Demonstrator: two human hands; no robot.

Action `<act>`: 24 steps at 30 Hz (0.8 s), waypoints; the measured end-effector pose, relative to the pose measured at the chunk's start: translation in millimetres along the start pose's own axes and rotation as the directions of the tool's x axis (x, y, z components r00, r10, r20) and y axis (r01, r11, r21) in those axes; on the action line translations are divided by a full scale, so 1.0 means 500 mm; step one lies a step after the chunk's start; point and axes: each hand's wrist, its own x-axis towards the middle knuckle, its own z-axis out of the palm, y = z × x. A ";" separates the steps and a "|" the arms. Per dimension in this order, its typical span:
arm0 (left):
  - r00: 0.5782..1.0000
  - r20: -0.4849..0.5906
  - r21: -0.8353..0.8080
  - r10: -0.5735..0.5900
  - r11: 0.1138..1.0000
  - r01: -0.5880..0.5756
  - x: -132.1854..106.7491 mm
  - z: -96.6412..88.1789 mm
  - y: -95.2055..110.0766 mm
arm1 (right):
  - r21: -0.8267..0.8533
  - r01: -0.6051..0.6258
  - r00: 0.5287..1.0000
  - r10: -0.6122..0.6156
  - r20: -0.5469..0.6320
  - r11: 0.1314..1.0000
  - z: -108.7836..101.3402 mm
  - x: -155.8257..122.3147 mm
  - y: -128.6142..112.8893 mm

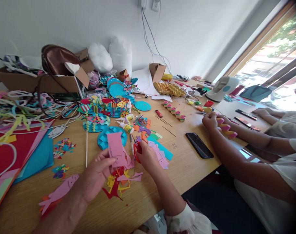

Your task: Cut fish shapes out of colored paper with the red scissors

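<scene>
My left hand point(95, 175) pinches a pink sheet of craft paper point(116, 149) and holds it upright over the wooden table point(148, 195). My right hand point(148, 157) is closed around red-handled scissors point(137, 150), whose blades point up and left beside the pink sheet. Pink, yellow and red paper offcuts point(120, 182) lie on the table just under both hands. A pink paper fish cut-out point(59, 193) lies to the left of my left forearm.
A co-worker's hands point(210, 120) at the right hold a pink-and-yellow folded paper chain point(226, 128). A black phone point(199, 145) lies between us. Blue paper discs point(111, 136), glue bottles point(126, 126), coloured foam sheets point(18, 156), paper strips and cardboard boxes point(41, 81) crowd the left and back.
</scene>
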 end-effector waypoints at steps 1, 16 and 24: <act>0.998 0.028 -0.030 -0.063 0.997 0.064 0.001 0.002 -0.013 | -0.019 -0.001 1.000 0.002 0.009 1.000 0.005 0.004 -0.009; 0.979 -0.128 -0.170 -0.159 0.976 0.136 0.014 -0.014 -0.038 | -0.058 -0.060 0.998 0.061 0.014 0.997 -0.033 0.009 0.008; 0.929 -0.296 -0.044 0.223 0.968 -0.247 0.012 -0.041 0.087 | 0.371 0.272 0.839 -0.407 0.360 0.888 -0.011 -0.119 0.000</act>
